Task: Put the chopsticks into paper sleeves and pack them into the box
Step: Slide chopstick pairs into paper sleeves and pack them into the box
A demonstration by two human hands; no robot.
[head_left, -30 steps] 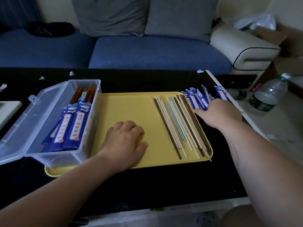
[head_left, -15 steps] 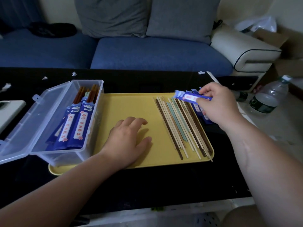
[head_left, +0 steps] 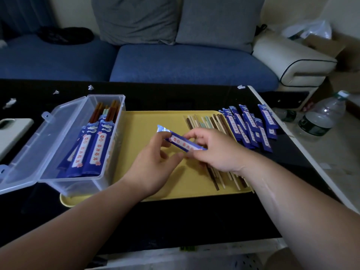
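Over the yellow tray (head_left: 148,123), my right hand (head_left: 216,151) pinches an empty blue paper sleeve (head_left: 180,141). My left hand (head_left: 153,162) meets it from the left, its fingers pinching the sleeve's left part. Loose chopsticks (head_left: 206,121), brown, pale and green, lie in a row on the tray's right side, partly hidden under my right hand. A pile of empty blue sleeves (head_left: 251,129) lies on the black table right of the tray. The clear plastic box (head_left: 81,141) stands open at the tray's left end, holding several sleeved chopsticks.
A white phone (head_left: 11,131) lies at the far left. Paper scraps (head_left: 56,92) dot the table's back edge. Two water bottles (head_left: 319,117) stand on the floor to the right. A blue sofa (head_left: 175,63) runs behind the black table (head_left: 175,217).
My right hand picked one sleeve from the pile and carried it left over the tray. My left hand lifted off the tray and took hold of the sleeve.
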